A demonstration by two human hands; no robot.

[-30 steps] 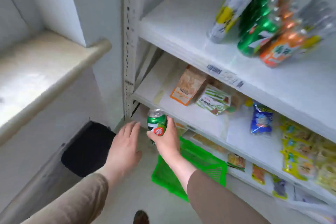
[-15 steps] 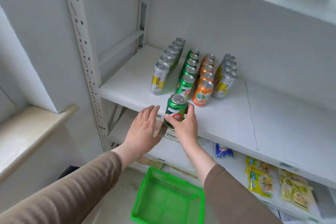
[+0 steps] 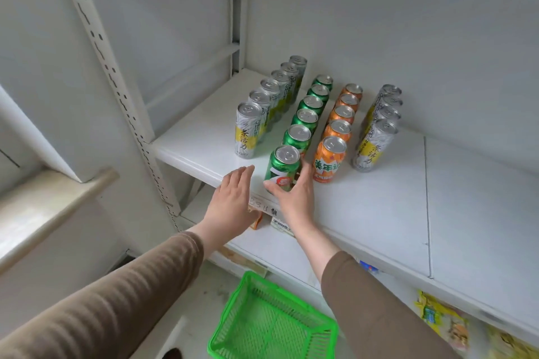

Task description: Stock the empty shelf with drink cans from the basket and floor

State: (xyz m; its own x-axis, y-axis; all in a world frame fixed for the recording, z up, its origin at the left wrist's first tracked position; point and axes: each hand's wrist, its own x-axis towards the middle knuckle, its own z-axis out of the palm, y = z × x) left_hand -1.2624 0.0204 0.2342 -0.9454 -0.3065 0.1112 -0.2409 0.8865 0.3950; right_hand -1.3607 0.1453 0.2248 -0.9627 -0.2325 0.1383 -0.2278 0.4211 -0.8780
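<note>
1. A green can point(image 3: 282, 169) stands upright near the front edge of the white shelf point(image 3: 379, 207), centre of the frame, at the head of a row of green cans point(image 3: 309, 114).
2. The right hand point(image 3: 293, 197) grips its lower body, thumb curled round the left side and fingers point(image 3: 306, 173) round the right.
3. The left hand point(image 3: 233, 201) lies flat just left of it, fingers straight and together, holding nothing.
4. The can is likely rigid, smooth and slippery, moderately heavy if full (thin walls dent); a mid-body grip seems best.
5. The green basket point(image 3: 271, 326) sits lower centre and looks empty.
</note>
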